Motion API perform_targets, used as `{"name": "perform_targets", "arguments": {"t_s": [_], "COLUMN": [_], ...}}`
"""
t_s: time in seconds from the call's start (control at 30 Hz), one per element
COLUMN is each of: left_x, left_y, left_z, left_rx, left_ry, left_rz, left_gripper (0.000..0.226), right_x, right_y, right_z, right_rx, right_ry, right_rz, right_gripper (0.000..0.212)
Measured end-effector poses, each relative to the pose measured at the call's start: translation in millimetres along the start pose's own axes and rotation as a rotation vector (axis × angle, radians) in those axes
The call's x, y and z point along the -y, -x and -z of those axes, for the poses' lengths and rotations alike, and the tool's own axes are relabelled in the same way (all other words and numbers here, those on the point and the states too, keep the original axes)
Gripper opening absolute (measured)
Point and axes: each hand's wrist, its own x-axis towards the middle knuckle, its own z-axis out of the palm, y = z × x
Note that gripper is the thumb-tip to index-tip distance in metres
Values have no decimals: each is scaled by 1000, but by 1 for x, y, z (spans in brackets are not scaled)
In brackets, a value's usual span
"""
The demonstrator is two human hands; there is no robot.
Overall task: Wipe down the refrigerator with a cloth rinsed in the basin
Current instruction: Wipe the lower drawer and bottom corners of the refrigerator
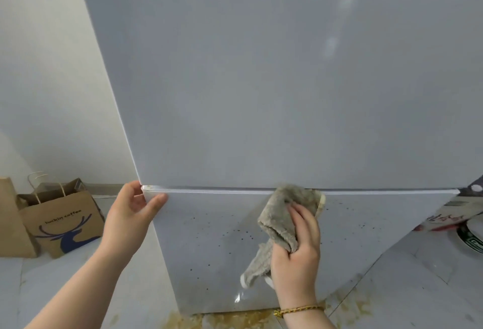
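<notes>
The refrigerator (261,80) stands upright and fills most of the view, a pale grey upper door above a lower door (222,250). The lower door carries scattered dark specks. The left hand (130,213) grips the top left corner of the lower door, fingers curled round its edge at the seam. The right hand (295,247) holds a bunched grey cloth (282,219), pressing its upper end against the seam between the doors; a loose tail hangs below. A gold bracelet (300,310) circles the right wrist. A brown paper bag (62,221) stands on the floor (78,289) at left. Yellowish staining marks the floor at the refrigerator's base.
</notes>
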Motion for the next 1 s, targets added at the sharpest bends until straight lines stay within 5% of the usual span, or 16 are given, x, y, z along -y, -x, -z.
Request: {"name": "perform_targets", "arguments": {"t_s": [0.23, 0.47, 0.67, 0.83, 1.0], "left_x": [35, 39, 42, 43, 40], "left_y": [-11, -18, -21, -20, -17], "left_z": [-10, -13, -12, -13, -11], "left_rx": [-160, -146, -128, -121, -95], "left_ry": [30, 169, 198, 237, 258], "left_rz": [-305, -346, -337, -337, -337], "left_gripper": [20, 16, 15, 15, 17], "right_x": [-43, -40, 1, -17, -62], "right_y": [10, 20, 11, -3, -44], "right_z": [-44, -55, -105, -93, -30], "right_rx": [-255, -422, -181, -188, -380], "right_ry": [-239, -288, 127, 601, 654], "right_rz": [240, 450, 737, 903, 699], "right_gripper": [35, 40, 54, 61, 63]}}
